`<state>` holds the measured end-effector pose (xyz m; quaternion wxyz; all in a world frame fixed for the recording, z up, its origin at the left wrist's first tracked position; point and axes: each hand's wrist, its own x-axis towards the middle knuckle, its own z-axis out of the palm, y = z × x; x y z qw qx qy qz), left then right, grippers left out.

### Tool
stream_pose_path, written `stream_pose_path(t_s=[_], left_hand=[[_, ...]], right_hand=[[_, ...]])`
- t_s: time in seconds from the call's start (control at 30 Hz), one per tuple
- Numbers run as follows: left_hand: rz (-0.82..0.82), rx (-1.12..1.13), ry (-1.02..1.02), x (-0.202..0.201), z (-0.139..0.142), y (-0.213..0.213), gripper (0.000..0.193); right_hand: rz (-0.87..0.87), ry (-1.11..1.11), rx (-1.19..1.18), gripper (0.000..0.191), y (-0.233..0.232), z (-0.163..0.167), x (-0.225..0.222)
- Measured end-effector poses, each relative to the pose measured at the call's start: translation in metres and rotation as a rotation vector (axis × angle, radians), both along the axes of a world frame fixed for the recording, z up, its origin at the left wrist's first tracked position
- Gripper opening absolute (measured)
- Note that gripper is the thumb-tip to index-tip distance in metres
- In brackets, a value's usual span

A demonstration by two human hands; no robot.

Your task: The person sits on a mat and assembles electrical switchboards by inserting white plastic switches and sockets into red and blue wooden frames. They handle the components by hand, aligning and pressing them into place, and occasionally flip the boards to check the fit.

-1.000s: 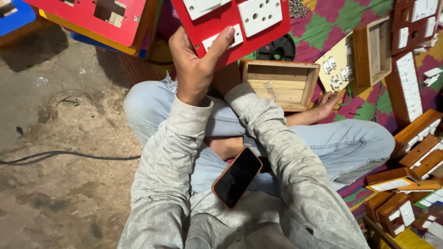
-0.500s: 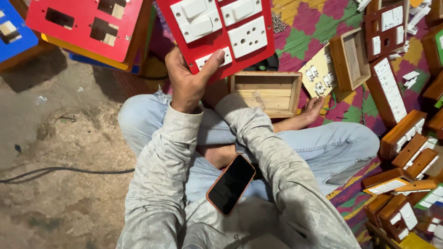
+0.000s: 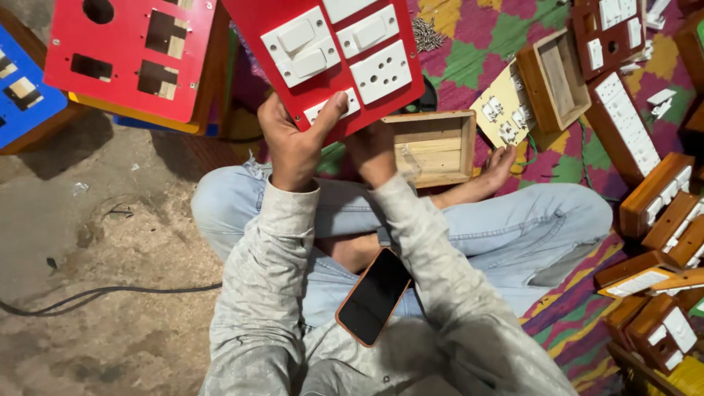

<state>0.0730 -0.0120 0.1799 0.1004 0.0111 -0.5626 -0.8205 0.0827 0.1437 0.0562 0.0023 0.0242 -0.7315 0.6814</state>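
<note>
Above my crossed legs, toward the far side of the view, I held the red panel (image 3: 345,59) up with its white switches and socket facing me. My left hand (image 3: 293,143) gripped its near edge: the thumb lay pressed on the front face over the small lowest switch, the fingers curled out of sight behind. My right hand (image 3: 374,150) was tucked under the same near edge, just right of the left; it touched the panel from beneath or behind, but I could not tell whether its fingers were curled or spread, since the panel hid them. So the panel rose away from both hands, up and far, with its long axis slanting from near-right to far-left and running off the top of the frame. Both hands sat at one end, close together, the left in front and plainly carrying the grip. Right behind the right hand, on the patterned cloth (image 3: 469,51), lay an open wooden box (image 3: 433,147), its mouth turned up and toward me; the panel's near edge hung just above its left corner. A phone (image 3: 374,297) rested in my lap. Further left leaned another red plate (image 3: 128,55) with bare cut-outs, and to the right lay more boxes and a cream plate (image 3: 502,106).
</note>
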Motion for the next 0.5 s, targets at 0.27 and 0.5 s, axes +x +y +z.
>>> stream_pose_path(t_s=[0.27, 0.5], left_hand=[[-0.002, 0.003, 0.019, 0.000, -0.002, -0.001, 0.028], [-0.006, 0.031, 0.015, -0.002, -0.004, -0.002, 0.032]], right_hand=[[-0.201, -0.092, -0.284, 0.012, 0.013, 0.096, 0.030], [-0.261, -0.091, -0.274, 0.011, 0.008, 0.104, 0.027]])
